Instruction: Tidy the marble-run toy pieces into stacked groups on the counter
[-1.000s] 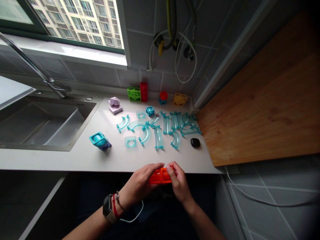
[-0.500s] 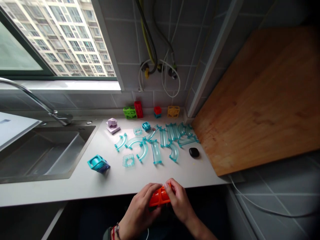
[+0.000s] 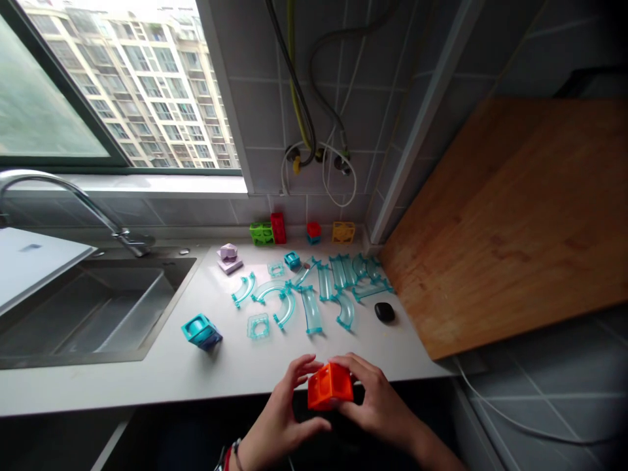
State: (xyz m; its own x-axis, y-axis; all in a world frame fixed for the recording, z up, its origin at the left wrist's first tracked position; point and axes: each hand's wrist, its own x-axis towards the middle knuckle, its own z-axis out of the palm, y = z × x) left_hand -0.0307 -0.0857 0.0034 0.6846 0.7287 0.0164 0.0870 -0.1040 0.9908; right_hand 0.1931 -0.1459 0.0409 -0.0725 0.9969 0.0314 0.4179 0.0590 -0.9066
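Observation:
My right hand (image 3: pixel 375 392) grips an orange plastic block (image 3: pixel 330 386) with openings in its sides, fingers on top and thumb below. The block is over the counter's front edge. Just left of it, my left hand (image 3: pixel 284 409) is open, fingers and thumb curved apart around the block's near end. Beyond my hands lie several clear teal track pieces, among them a straight one (image 3: pixel 311 310) and a curved one (image 3: pixel 346 310). A teal and dark blue block (image 3: pixel 202 331) stands to the left, and a flat clear square piece (image 3: pixel 258 326) lies nearer the middle.
At the back wall stand a green block (image 3: pixel 261 233), a red block (image 3: pixel 278 228), a small red and teal stack (image 3: pixel 313 232) and a yellow block (image 3: pixel 343 231). A sink (image 3: pixel 147 343) is on the left, a wooden board (image 3: pixel 515 229) leans right, near a black oval object (image 3: pixel 384 312).
The orange block has turned so one end faces right, held in my right hand. My left hand has opened and come away from it. The camera view has tilted up slightly.

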